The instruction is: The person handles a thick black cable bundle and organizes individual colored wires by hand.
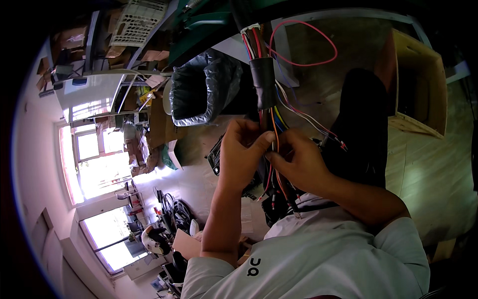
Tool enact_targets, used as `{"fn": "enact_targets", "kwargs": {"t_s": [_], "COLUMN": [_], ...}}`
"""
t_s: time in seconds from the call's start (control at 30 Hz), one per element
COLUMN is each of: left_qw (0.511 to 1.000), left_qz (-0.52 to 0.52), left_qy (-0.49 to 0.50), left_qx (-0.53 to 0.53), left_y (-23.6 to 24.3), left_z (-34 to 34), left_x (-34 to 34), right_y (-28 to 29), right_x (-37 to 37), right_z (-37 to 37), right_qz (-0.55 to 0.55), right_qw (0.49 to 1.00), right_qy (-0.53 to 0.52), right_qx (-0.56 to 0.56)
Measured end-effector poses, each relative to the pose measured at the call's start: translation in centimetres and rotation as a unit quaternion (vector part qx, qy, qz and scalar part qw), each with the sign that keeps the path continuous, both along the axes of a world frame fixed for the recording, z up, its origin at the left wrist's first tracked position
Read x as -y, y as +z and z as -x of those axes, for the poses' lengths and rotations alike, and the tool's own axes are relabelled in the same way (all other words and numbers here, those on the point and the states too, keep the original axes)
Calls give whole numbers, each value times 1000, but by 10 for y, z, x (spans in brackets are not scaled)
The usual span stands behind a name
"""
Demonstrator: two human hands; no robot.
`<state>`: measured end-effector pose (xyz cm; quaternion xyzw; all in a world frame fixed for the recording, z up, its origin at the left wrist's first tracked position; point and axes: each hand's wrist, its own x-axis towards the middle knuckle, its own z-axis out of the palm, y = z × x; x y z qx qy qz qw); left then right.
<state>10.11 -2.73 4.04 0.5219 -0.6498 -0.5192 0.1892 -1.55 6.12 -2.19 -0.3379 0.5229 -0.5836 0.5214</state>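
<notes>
A bundle of wires hangs down in front of me, wrapped by a black sleeve (263, 82). Below the sleeve, my left hand (241, 152) is closed with its thumb and fingers pinched on the wires. Right beside it, my right hand (301, 157) grips the same bundle, fingers curled and thumb pressed in. An orange wire (277, 128) runs down between the two thumbs, with yellow and blue ones next to it. Under the hands dangle wire ends with small tips (273, 202). Several loose white and red wires (318, 124) hang off to the right. A red wire loop (335, 52) arcs above them.
A bin with a black liner (214, 117) stands left of the bundle. To the right is an open wooden box (420, 124). Shelves with cartons and a white crate (137, 25) are at upper left; coiled black hoses (179, 212) lie on the floor at lower left.
</notes>
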Motion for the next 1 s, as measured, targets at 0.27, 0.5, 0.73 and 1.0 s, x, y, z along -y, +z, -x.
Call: {"fn": "enact_targets", "kwargs": {"t_s": [0.27,0.5,0.73,1.0], "left_qw": [970,919,859,998], "left_qz": [186,284,342,6], "left_qy": [-19,-142,-228,-59], "left_qx": [152,232,304,-5], "left_y": [8,20,39,23], "left_z": [11,14,17,7], "left_x": [-11,-4,0,-19], "right_y": [-4,-11,-10,0], "right_x": [1,6,7,17], "right_z": [6,8,9,16], "right_qz": [52,70,100,121], "right_qw": [998,993,993,968], "right_qy": [20,53,56,-158], "right_qx": [-28,-77,28,-155]}}
